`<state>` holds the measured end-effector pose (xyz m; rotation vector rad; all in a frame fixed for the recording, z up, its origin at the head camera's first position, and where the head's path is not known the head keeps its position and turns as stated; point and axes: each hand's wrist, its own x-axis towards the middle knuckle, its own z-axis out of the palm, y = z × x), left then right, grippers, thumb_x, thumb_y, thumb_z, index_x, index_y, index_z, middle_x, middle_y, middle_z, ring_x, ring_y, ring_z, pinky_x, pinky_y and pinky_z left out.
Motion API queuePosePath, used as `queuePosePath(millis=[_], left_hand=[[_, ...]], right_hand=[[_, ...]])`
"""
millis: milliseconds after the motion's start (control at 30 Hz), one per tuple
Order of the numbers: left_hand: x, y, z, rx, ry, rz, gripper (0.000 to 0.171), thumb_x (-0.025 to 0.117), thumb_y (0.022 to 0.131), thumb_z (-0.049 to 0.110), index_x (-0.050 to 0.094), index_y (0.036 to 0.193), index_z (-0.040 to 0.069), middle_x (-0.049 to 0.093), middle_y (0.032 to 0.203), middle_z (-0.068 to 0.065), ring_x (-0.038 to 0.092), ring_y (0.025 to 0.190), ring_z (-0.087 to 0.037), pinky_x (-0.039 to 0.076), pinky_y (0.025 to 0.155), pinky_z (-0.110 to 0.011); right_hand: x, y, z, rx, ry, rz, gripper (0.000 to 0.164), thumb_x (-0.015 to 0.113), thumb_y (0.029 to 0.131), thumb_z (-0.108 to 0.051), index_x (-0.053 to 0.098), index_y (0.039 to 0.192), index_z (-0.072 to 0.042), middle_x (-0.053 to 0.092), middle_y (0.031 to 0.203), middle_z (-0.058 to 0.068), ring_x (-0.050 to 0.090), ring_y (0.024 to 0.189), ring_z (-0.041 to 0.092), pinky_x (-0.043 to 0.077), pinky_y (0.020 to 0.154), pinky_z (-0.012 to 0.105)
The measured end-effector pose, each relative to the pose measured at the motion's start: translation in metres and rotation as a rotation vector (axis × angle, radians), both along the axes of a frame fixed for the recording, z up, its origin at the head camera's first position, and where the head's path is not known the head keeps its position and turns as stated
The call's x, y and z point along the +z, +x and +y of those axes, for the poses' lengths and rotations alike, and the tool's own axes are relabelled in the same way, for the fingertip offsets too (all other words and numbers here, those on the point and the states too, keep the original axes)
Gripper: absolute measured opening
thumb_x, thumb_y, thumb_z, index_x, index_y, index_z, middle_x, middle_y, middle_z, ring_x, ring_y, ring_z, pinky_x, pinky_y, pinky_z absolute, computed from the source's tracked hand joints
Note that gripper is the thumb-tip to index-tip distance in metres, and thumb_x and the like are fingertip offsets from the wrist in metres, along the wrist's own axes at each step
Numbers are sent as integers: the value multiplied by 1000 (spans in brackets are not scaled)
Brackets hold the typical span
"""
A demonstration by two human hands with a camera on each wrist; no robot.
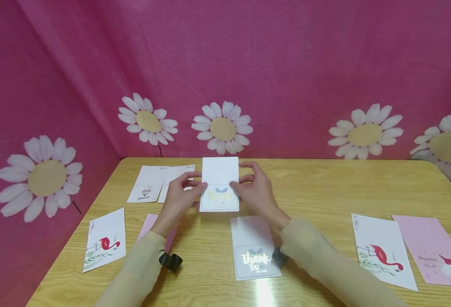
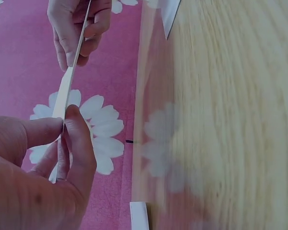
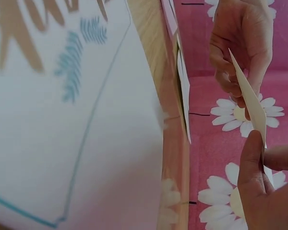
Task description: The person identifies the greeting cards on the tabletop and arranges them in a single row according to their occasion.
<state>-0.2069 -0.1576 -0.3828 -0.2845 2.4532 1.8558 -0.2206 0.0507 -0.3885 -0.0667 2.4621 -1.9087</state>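
Observation:
Between both hands a white greeting card (image 1: pixel 220 170) is held up over the table, with pale gold lettering and a grey-blue bow on its lower half. My left hand (image 1: pixel 182 192) pinches its left edge between thumb and fingers. The right hand (image 1: pixel 257 189) pinches the opposite edge in the same way. Seen nearly edge-on in the left wrist view, the card (image 2: pixel 63 93) looks thin, with a thumb (image 2: pixel 45 130) pressed on one face. Below the right forearm lies a matching card (image 1: pixel 254 247) reading "Thank You" in shiny letters.
Two white cards (image 1: pixel 148 183) lie at the back left, one with a diamond drawing. A flamingo card (image 1: pixel 104 238) is at the front left, near a pink card (image 1: pixel 148 224) partly under the left arm. Another flamingo card (image 1: pixel 383 251) and a pink unicorn card (image 1: pixel 432 247) lie right.

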Motion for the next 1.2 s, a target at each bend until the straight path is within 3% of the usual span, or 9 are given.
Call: queuePosePath(millis=[333, 600, 800, 1000, 1200], left_hand=[[-3, -16, -7, -19, -40, 7, 40, 73, 95, 19, 64, 135, 16, 67, 123, -15, 67, 78, -11, 62, 70, -30], [-4, -27, -12, -10, -112, 11, 39, 73, 94, 20, 65, 132, 15, 68, 118, -13, 68, 80, -15, 64, 73, -37], [-2, -38, -11, -11, -264, 13, 39, 74, 93, 18, 65, 131, 11, 70, 115, -15, 68, 77, -18, 62, 65, -32], [-1, -48, -10, -51, -437, -21, 43, 75, 91, 19, 63, 132, 10, 69, 114, -13, 66, 87, -24, 51, 55, -25], [-5, -53, -8, -65, -505, -48, 44, 75, 91, 17, 60, 131, 8, 69, 117, -14, 64, 92, -24, 49, 52, -24]], right_hand=[[-5, -19, -10, -6, -4, -24, 57, 77, 89, -12, 51, 140, -15, 69, 99, 15, 65, 76, 20, 60, 62, 30], [-12, -34, -17, 11, 36, -35, 57, 79, 88, -11, 51, 138, -11, 70, 97, 17, 64, 63, 19, 60, 59, 32], [-15, -44, -20, 35, 74, -74, 59, 79, 87, -7, 51, 139, -10, 70, 100, 18, 67, 68, 21, 61, 61, 30], [-14, -52, -24, 40, 147, -85, 58, 79, 88, -8, 52, 139, -8, 70, 101, 17, 66, 75, 21, 61, 63, 26], [-16, -58, -27, 48, 219, -94, 55, 79, 88, -9, 53, 136, -7, 69, 103, 15, 64, 82, 21, 59, 65, 24]])
